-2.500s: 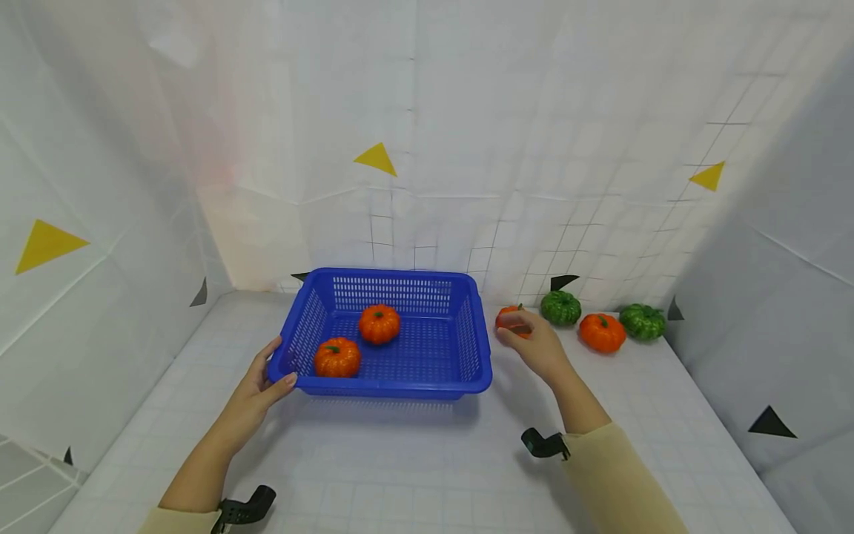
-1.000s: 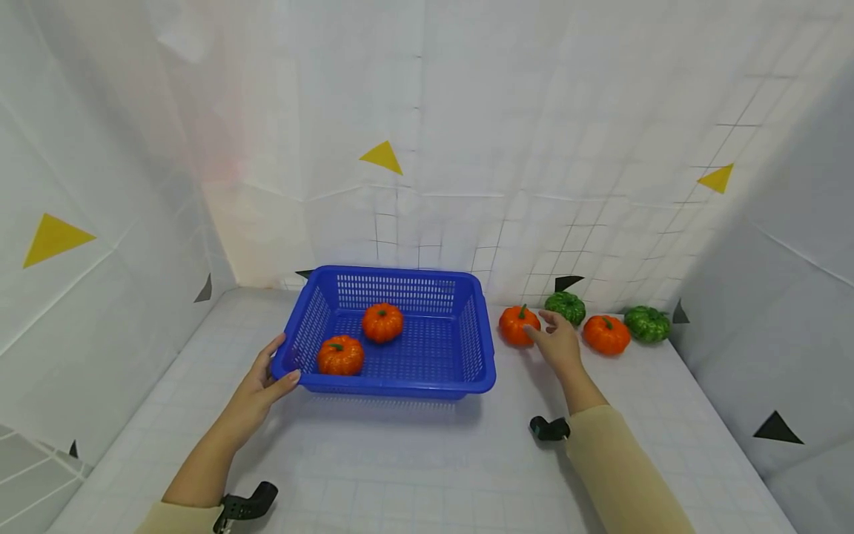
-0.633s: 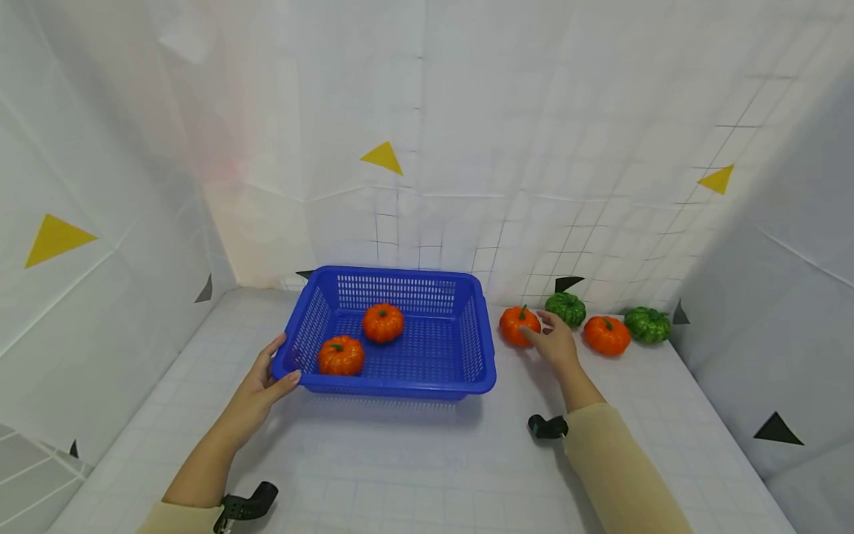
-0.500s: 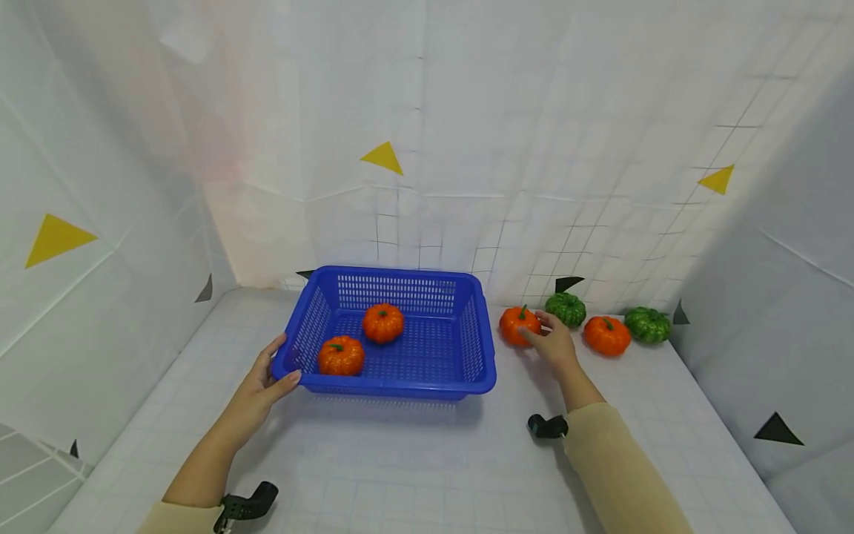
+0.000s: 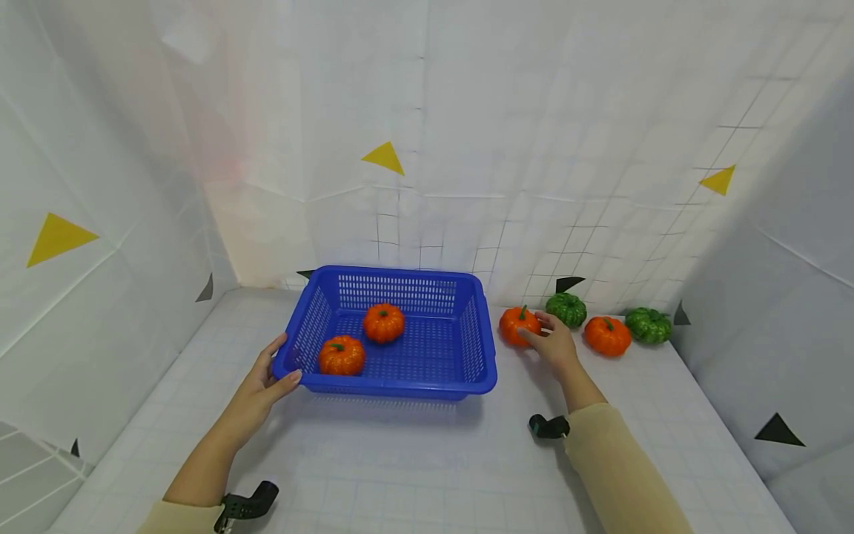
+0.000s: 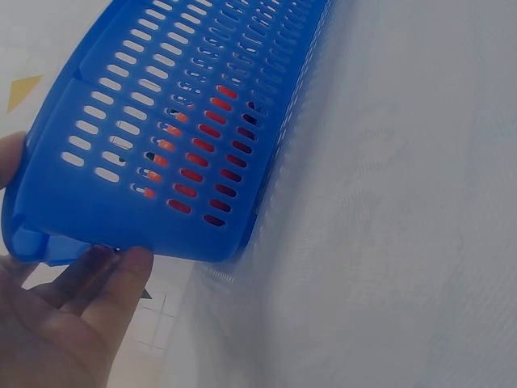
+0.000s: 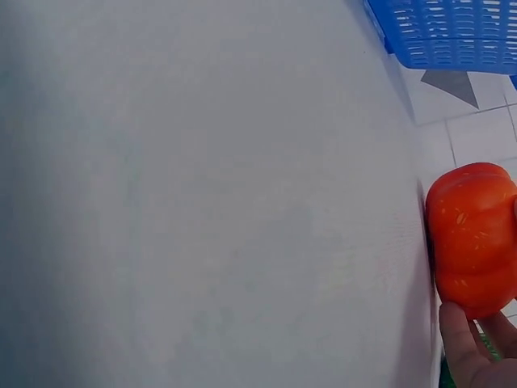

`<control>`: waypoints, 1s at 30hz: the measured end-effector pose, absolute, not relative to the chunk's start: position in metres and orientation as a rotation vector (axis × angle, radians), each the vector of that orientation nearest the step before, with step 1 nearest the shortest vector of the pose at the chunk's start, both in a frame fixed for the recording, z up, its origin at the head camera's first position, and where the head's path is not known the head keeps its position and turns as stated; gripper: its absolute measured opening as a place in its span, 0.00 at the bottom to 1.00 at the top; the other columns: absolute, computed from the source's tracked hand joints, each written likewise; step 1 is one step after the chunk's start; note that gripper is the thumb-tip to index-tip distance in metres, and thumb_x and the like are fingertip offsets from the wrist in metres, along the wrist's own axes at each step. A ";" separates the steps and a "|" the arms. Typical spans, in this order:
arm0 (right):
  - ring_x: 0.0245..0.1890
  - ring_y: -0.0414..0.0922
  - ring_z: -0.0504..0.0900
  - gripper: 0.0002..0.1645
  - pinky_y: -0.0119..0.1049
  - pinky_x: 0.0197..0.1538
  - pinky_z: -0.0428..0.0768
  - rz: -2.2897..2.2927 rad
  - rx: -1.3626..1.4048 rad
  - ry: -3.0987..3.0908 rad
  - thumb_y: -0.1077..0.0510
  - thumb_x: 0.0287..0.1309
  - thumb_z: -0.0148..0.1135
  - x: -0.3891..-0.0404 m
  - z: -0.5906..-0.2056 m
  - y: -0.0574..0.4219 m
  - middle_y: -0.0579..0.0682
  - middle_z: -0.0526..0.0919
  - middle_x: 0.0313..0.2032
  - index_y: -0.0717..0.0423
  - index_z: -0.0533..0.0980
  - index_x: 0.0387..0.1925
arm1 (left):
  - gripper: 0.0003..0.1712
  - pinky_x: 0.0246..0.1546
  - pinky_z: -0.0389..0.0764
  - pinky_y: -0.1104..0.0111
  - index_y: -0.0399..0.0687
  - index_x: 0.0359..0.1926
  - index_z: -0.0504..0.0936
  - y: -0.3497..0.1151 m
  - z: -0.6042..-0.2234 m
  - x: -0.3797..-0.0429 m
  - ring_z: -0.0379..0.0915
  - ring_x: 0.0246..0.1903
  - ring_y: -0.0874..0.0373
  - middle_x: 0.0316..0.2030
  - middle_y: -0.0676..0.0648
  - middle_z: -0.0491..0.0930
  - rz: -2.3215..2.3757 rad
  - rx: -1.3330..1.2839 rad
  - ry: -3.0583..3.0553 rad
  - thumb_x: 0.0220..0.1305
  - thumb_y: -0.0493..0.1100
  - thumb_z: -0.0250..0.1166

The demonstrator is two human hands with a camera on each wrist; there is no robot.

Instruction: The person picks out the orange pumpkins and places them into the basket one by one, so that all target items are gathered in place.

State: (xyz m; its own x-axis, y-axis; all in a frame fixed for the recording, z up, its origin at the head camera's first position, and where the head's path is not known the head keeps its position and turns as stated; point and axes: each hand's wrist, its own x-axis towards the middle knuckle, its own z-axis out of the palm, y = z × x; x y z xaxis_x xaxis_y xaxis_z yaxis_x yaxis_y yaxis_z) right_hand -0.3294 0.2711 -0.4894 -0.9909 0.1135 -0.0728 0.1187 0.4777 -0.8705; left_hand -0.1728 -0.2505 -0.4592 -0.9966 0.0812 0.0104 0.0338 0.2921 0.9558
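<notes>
My left hand [image 5: 252, 397] grips the near left corner of a blue plastic basket [image 5: 400, 387], thumb on the rim and fingers around the outer side; the left wrist view shows the fingers at the basket's slotted wall [image 6: 121, 218]. Inside the basket sit two orange pumpkins, one near the middle [image 5: 383, 323] and one at the near left [image 5: 342, 356]. To the basket's right, my right hand [image 5: 555, 345] holds the right side of another orange pumpkin [image 5: 517, 326] between thumb and fingers. In the right wrist view fingertips press against this pumpkin's [image 7: 472, 238] lower edge.
Right of my right hand stand a green pumpkin [image 5: 566, 309], an orange one [image 5: 607, 337] and another green one [image 5: 649, 325] along the back wall. White sheeting [image 5: 480, 133] with yellow and dark triangles encloses the white table [image 5: 387, 467].
My right hand has shifted from over the pumpkin beside the basket to its right side, leaving more of it visible; it then edged slightly left. The left hand keeps its grip on the basket.
</notes>
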 end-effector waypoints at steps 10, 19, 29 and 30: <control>0.67 0.61 0.68 0.42 0.52 0.65 0.74 -1.629 0.125 2.686 0.48 0.63 0.68 -0.320 -0.474 0.272 0.63 0.65 0.70 0.58 0.64 0.72 | 0.47 0.64 0.63 0.50 0.55 0.81 0.37 -0.250 -0.458 -0.175 0.56 0.69 0.32 0.74 0.27 0.47 1.853 0.113 2.477 0.75 0.47 0.58; 0.69 0.62 0.66 0.43 0.56 0.66 0.71 -1.644 0.061 2.675 0.46 0.61 0.70 -0.305 -0.444 0.274 0.62 0.66 0.70 0.56 0.65 0.72 | 0.47 0.64 0.63 0.51 0.55 0.81 0.37 -0.251 -0.460 -0.175 0.56 0.69 0.32 0.74 0.27 0.48 1.861 0.117 2.469 0.75 0.46 0.58; 0.65 0.62 0.70 0.45 0.59 0.65 0.71 -1.562 -0.054 2.706 0.42 0.60 0.70 -0.286 -0.403 0.268 0.62 0.67 0.69 0.56 0.65 0.73 | 0.48 0.64 0.63 0.50 0.55 0.81 0.36 -0.251 -0.458 -0.174 0.57 0.69 0.32 0.74 0.27 0.48 1.843 0.100 2.479 0.75 0.47 0.59; 0.65 0.62 0.70 0.46 0.60 0.65 0.71 -1.552 -0.060 2.704 0.41 0.60 0.70 -0.284 -0.399 0.267 0.62 0.67 0.69 0.55 0.65 0.73 | 0.48 0.64 0.63 0.50 0.55 0.81 0.36 -0.251 -0.458 -0.173 0.57 0.69 0.32 0.74 0.27 0.48 1.841 0.099 2.480 0.75 0.47 0.59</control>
